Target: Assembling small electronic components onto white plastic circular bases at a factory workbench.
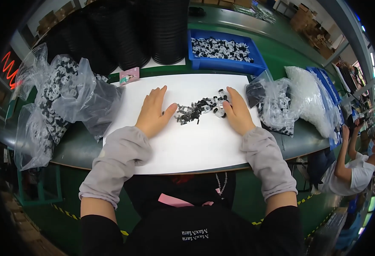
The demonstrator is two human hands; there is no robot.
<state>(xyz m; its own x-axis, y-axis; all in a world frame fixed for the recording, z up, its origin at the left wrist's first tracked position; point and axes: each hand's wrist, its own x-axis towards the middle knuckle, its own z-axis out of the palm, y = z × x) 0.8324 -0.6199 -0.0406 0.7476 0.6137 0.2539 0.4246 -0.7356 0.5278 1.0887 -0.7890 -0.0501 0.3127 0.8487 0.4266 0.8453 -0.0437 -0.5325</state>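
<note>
Black and white parts between left hand and right hand, fingers released, right-side contact unclear

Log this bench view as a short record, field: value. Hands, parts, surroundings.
Left hand: left hand open, thumb at the pile's gray end; contact unclear
Right hand: right hand open, beside the black-and-white end
Parts: loose pile between the hands
Surface: white sheet
Behind: blue bin of black-and-white parts
Sides: clear bags left, clear bag right
</note>
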